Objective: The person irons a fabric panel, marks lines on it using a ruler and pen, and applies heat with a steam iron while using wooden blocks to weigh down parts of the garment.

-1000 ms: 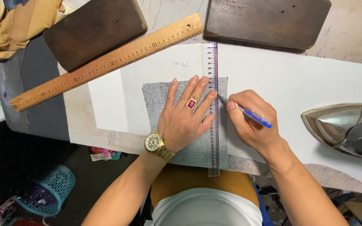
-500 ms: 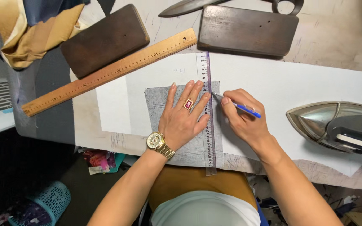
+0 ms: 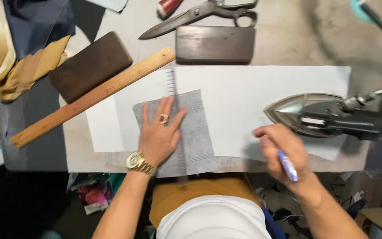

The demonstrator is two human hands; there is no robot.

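The fingers of the left hand [image 3: 159,135] are spread apart and pressed flat on a grey cloth [image 3: 200,132], with the fingertips laid over a clear ruler [image 3: 178,137] that runs along the cloth from its far edge to past its near edge. A ring is worn on one finger and a gold watch [image 3: 137,161] on the wrist. The fingers of the right hand [image 3: 284,152] are curled together and clamped on a blue pen [image 3: 287,164], which is held off the cloth, over the near edge of the worktop [image 3: 288,40], well apart from the ruler.

The cloth lies on white paper [image 3: 253,102] that covers the middle of the worktop, near its front edge. Just beyond the right hand, an iron [image 3: 323,116] rests on the paper's right end, its point turned towards the cloth. A wooden ruler [image 3: 93,97] is laid aslant across the paper's left far corner. Beside it, to the left, a dark wooden block [image 3: 89,66] is seen, and a second block [image 3: 215,44] lies along the paper's far edge. Large scissors [image 3: 200,15] are placed just behind that second block, near the worktop's back edge. Yellow and dark blue fabric [image 3: 18,48] is heaped at the far left corner.
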